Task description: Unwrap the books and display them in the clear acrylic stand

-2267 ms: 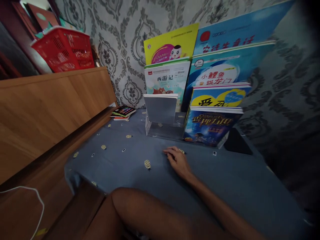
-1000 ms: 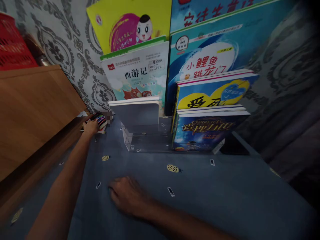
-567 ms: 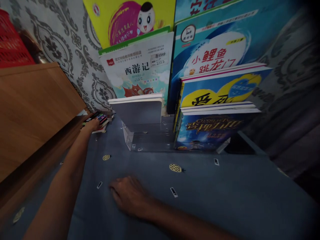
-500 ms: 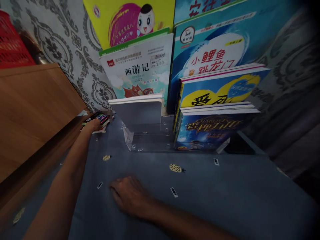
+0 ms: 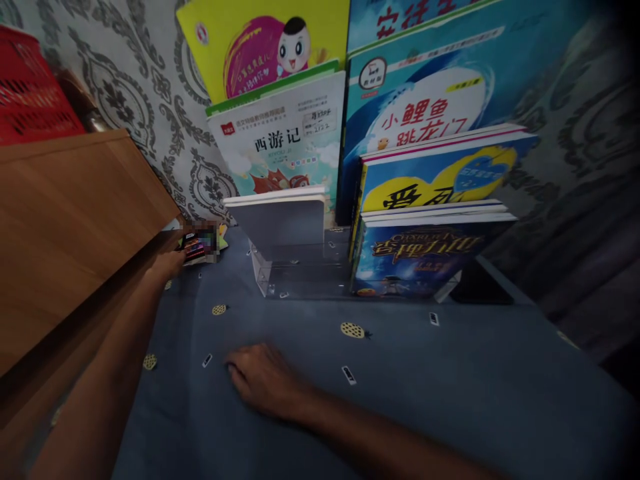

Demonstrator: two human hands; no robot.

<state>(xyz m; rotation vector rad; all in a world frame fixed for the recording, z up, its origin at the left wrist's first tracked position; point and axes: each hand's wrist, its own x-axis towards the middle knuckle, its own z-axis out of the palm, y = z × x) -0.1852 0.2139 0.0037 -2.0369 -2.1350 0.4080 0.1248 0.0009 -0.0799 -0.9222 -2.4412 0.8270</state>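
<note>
My left hand (image 5: 170,263) reaches to the far left corner and grips a small dark book with bright stripes (image 5: 199,245), tilted up off the blue sheet (image 5: 450,380). My right hand (image 5: 263,380) rests palm down on the sheet, fingers loosely curled, holding nothing. A clear tiered stand (image 5: 300,277) at the wall holds upright children's books: a grey one (image 5: 283,223), a white one (image 5: 285,143), a yellow one (image 5: 260,43) and a dark blue one (image 5: 417,253).
A wooden headboard (image 5: 70,220) runs along the left, with a red basket (image 5: 30,93) above it. Patterned wallpaper (image 5: 575,113) backs the books. A black flat object (image 5: 487,283) lies right of the stand.
My left hand has drawn back a little from the corner with the small striped book, which now stands tilted in my grip. The right hand has hardly moved.
</note>
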